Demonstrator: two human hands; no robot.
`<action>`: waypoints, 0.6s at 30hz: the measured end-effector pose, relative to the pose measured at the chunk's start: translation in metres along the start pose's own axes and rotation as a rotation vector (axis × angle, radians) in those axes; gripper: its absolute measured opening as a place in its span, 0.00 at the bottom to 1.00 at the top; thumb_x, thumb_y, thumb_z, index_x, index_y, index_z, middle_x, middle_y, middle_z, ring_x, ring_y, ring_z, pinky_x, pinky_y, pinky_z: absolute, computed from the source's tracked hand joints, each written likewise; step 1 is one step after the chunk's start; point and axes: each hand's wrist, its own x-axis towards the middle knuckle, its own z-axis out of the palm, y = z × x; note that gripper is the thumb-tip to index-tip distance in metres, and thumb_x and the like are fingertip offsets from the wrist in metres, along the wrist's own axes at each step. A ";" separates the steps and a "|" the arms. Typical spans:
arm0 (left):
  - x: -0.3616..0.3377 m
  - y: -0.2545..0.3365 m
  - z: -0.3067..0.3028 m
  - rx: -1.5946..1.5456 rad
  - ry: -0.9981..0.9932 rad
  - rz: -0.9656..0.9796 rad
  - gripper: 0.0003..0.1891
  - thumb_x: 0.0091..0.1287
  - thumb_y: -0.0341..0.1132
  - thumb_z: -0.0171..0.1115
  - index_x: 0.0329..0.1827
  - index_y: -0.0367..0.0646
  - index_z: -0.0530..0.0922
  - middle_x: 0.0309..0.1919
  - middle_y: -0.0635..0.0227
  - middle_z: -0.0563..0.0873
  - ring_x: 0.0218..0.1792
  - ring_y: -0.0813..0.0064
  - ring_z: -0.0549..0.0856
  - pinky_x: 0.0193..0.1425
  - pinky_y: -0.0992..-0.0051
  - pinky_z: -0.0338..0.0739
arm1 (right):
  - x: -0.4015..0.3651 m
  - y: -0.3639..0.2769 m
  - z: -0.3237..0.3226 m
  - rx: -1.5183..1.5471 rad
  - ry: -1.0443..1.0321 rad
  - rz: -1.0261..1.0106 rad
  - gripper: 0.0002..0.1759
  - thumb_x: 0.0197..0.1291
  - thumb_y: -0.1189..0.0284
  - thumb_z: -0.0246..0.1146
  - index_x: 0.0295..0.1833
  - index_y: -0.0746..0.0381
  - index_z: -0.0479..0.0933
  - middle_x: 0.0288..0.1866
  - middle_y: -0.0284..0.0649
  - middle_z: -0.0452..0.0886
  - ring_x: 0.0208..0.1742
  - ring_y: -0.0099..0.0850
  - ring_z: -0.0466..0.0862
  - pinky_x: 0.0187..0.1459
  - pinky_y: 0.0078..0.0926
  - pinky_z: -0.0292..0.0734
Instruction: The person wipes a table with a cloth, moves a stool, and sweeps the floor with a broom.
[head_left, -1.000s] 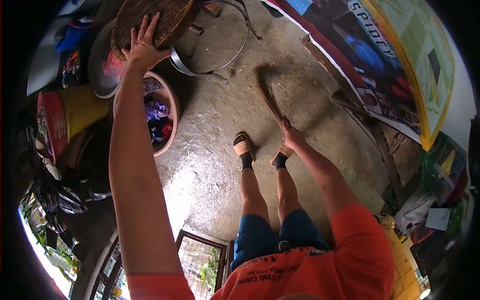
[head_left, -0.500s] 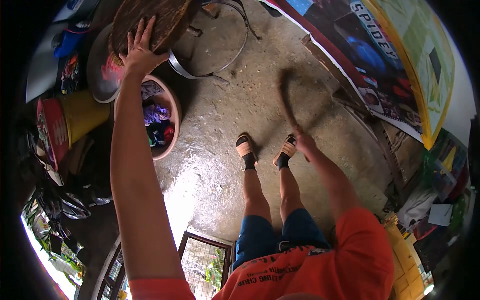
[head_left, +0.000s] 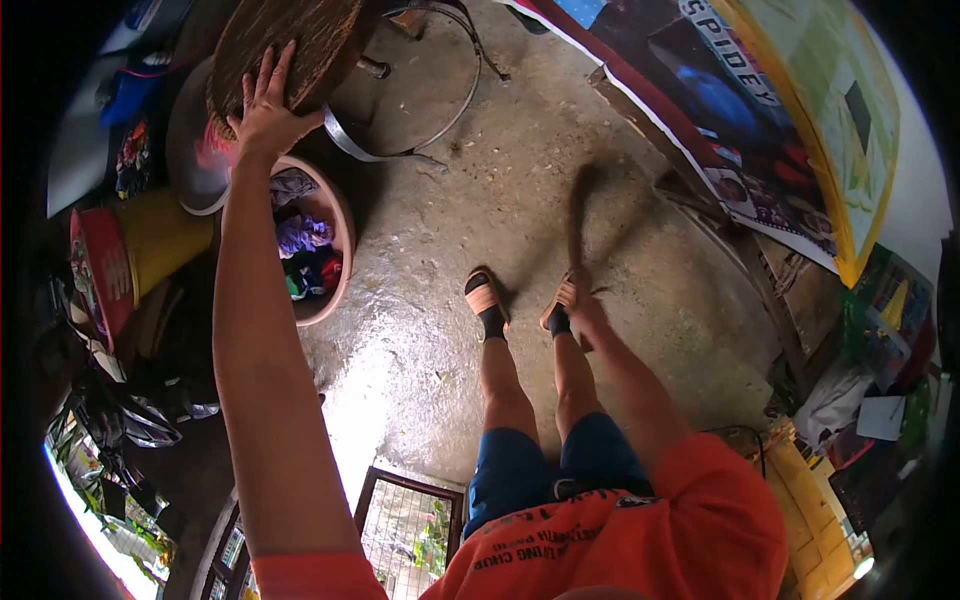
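Observation:
My left hand (head_left: 265,115) lies spread and flat on the face of a thick, round, dark wooden slab (head_left: 315,50) at the top left. It touches the wood without gripping it. My right hand (head_left: 583,305), blurred by motion, is closed around a long, slightly curved brown stick (head_left: 577,220). The stick points away from me over the floor, and its short lower end shows past my hand. A loose curved metal band (head_left: 365,152) lies beside the slab.
A pink tub (head_left: 345,225) of clothes stands below the slab, near a yellow bucket (head_left: 165,240) and a red basin (head_left: 100,265). Printed tarpaulin (head_left: 740,110) covers the right side. My slippered feet (head_left: 485,295) stand on wet-looking concrete (head_left: 430,210).
My right hand has moved slightly left and towards me, and the stick has swung to point more straight ahead. My left hand stays on the slab. The whole view has shifted a little.

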 end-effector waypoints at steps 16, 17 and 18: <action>0.001 -0.006 0.004 -0.036 0.048 0.030 0.55 0.37 0.46 0.74 0.70 0.82 0.50 0.73 0.85 0.49 0.73 0.57 0.49 0.66 0.33 0.47 | 0.044 -0.024 -0.058 -0.080 0.118 -0.064 0.40 0.57 0.63 0.59 0.71 0.55 0.47 0.44 0.54 0.80 0.43 0.50 0.81 0.44 0.45 0.77; 0.002 -0.005 0.003 -0.028 0.049 0.029 0.55 0.37 0.46 0.74 0.70 0.82 0.50 0.73 0.85 0.49 0.73 0.57 0.49 0.66 0.33 0.47 | 0.053 -0.037 -0.047 -0.174 0.015 -0.124 0.39 0.56 0.64 0.60 0.70 0.56 0.48 0.43 0.54 0.80 0.42 0.50 0.81 0.43 0.45 0.77; 0.001 -0.003 0.001 -0.023 0.038 0.023 0.55 0.37 0.46 0.74 0.70 0.82 0.49 0.73 0.85 0.49 0.73 0.57 0.49 0.66 0.33 0.47 | 0.047 -0.048 -0.029 -0.201 0.005 -0.153 0.40 0.55 0.65 0.60 0.70 0.56 0.48 0.41 0.53 0.80 0.40 0.49 0.82 0.41 0.44 0.77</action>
